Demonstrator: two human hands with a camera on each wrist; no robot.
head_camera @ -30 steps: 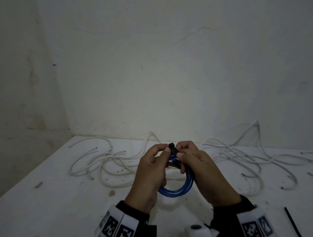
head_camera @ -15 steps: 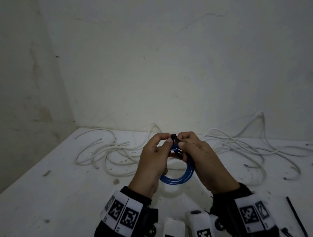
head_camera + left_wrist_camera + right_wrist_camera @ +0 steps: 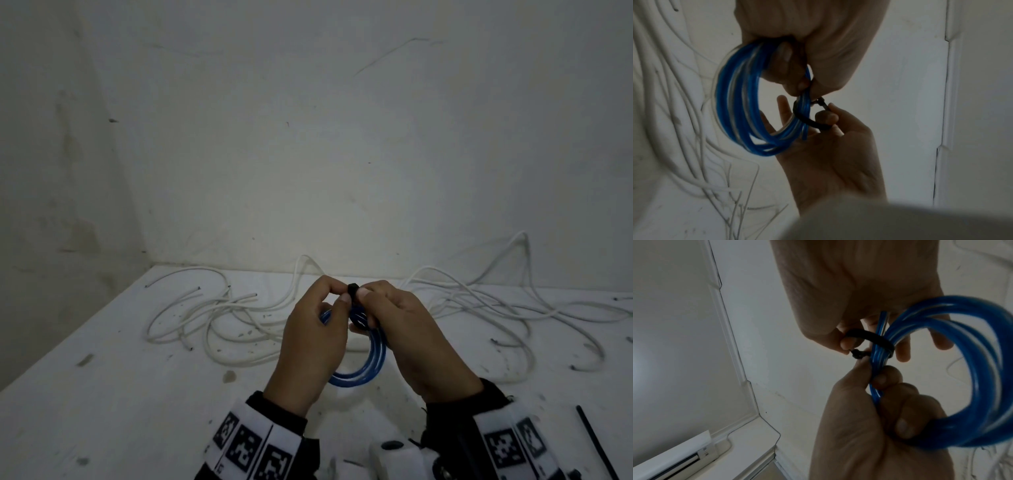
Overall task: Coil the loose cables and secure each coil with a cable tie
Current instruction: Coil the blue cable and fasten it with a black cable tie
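From the head view, two hands met above the white table (image 3: 102,394). The left hand (image 3: 313,346) and the right hand (image 3: 411,339) held one blue cable coil (image 3: 363,371) between them in the air, its lower arc hanging below the palms. One black cable tie (image 3: 352,291) showed at the fingertips, its head poking up where both thumbs met. Behind them lay a tangle of loose white cables (image 3: 219,315), too interlaced to count, spread along the wall. One spare black tie (image 3: 594,442) lay at the table's right edge.

The left wrist view showed what the head view hid: the cable tie (image 3: 809,121) looped round the strands of the coil (image 3: 740,104), which numbered several turns of translucent blue tubing. The left hand (image 3: 838,159) pinched the tie's loop and tip; the right hand (image 3: 813,45) gripped the coil from above.

The right wrist view showed the same loop (image 3: 869,339) from the other side, with the right hand (image 3: 869,426) clenched round the coil (image 3: 972,369) and the left hand (image 3: 855,293) pinching the tie near its head.
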